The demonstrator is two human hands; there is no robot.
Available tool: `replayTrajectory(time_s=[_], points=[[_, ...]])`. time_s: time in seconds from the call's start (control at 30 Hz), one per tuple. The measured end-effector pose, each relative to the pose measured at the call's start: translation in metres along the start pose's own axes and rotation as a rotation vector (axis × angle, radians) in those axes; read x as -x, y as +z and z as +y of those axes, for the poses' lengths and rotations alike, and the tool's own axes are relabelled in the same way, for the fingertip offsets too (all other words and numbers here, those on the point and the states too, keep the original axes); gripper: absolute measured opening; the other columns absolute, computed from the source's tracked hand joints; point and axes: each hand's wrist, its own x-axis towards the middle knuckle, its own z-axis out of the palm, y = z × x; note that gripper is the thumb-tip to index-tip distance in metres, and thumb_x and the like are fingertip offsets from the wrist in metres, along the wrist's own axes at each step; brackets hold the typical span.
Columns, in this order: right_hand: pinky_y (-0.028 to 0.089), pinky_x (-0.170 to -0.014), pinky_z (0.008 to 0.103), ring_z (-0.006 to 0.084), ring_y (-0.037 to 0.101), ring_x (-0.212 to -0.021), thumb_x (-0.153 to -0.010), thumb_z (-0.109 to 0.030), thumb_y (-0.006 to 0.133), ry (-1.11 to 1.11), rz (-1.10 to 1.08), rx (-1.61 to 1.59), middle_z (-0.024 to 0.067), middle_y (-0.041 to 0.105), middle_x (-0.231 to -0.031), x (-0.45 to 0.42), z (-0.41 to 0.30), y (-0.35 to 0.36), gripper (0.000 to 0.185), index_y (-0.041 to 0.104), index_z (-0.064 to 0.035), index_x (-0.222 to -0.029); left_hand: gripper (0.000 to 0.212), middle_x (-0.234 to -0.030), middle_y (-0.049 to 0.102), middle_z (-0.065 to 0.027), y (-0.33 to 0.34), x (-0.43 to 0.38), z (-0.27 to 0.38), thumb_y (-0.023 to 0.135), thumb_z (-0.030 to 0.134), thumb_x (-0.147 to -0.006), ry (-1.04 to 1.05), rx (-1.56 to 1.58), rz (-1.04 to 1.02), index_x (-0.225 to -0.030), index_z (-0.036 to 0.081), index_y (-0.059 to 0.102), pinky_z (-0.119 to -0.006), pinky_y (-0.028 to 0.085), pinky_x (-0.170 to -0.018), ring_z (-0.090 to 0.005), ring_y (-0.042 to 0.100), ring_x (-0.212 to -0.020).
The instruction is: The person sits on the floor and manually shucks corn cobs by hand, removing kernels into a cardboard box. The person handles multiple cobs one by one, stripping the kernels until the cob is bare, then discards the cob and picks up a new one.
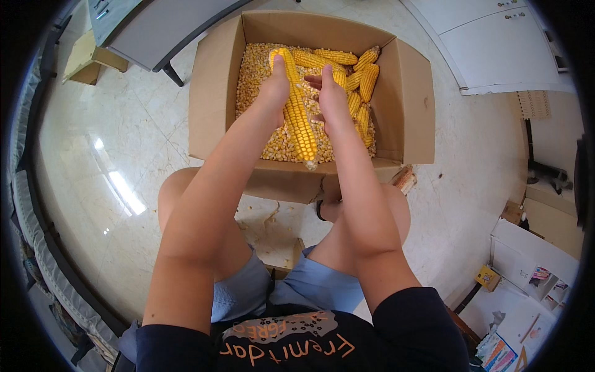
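My left hand (276,88) is closed around a long ear of yellow corn (297,116), its thumb along the upper part. The ear slants over an open cardboard box (320,28), its narrow tip near the box's front edge. To the right of the ear, my right hand (330,95) is held up with its fingers apart, and nothing shows in it. Loose corn kernels (253,69) cover the box's bottom. Several more corn ears (369,81) lie piled along the box's right side and back right corner, partly hidden by my right hand and forearm.
The box's side flaps (418,102) fold outward. A reddish corncob-like piece (405,180) is by the front right corner, next to my knee. A table (158,28) stands at the upper left, white cabinets (497,46) at the upper right. Scraps lie on the tiled floor (260,223).
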Motion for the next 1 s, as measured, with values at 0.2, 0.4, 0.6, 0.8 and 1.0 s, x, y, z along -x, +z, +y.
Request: replayTrajectory(time_s=[0.2,0.4,0.6,0.8,1.0], points=[[0.040,-0.085,0.0319,0.0243,0.051,-0.102,-0.085,-0.058,0.039,-0.241,-0.124,0.173,0.0208,0.055,-0.108,0.002,0.007,0.005,0.072,0.053,0.0097,-0.106,0.046,-0.087,0.054,-0.0087,0.006,-0.003,-0.010,0.029,0.045,-0.093,-0.092,0.101,-0.150,-0.114,0.008,0.045,-0.039,0.048,-0.068,-0.0206,0.055,-0.074],[0.043,-0.075,0.0319,0.0231,0.053,-0.087,-0.084,-0.057,0.044,-0.001,0.059,0.130,0.0168,0.057,-0.097,-0.009,0.013,-0.019,0.068,0.053,0.0074,-0.104,0.041,-0.087,0.055,-0.0085,0.013,0.021,0.001,0.031,0.042,-0.093,-0.109,-0.008,-0.210,-0.106,0.006,0.047,-0.038,0.048,-0.069,-0.0196,0.055,-0.074],[0.045,-0.067,0.0285,0.0149,0.052,-0.074,-0.087,-0.048,0.046,0.113,-0.230,-0.435,0.0055,0.057,-0.090,0.016,-0.001,-0.005,0.049,0.054,-0.0030,-0.104,0.043,-0.096,0.055,-0.0079,0.015,0.046,-0.001,0.030,0.040,-0.094,-0.060,-0.100,-0.301,-0.113,0.006,0.045,-0.034,0.045,-0.078,-0.0172,0.053,-0.086],[0.041,-0.074,0.0322,0.0197,0.053,-0.082,-0.088,-0.053,0.039,0.028,0.009,-0.389,0.0127,0.058,-0.093,0.011,-0.010,-0.010,0.064,0.055,0.0080,-0.100,0.057,-0.083,0.057,-0.0114,0.004,0.043,-0.024,0.029,0.048,-0.093,0.069,-0.483,-0.329,-0.102,-0.003,0.052,-0.031,0.046,-0.073,-0.0184,0.056,-0.074],[0.042,-0.069,0.0351,0.0238,0.054,-0.072,-0.088,-0.057,0.033,-0.008,0.251,-0.107,0.0150,0.059,-0.077,0.011,-0.009,-0.003,0.071,0.057,0.0080,-0.077,0.067,-0.083,0.058,-0.0216,0.010,0.064,-0.039,0.029,0.051,-0.091,0.363,-0.808,0.005,-0.094,-0.012,0.051,-0.034,0.046,-0.071,-0.0287,0.059,-0.077]])
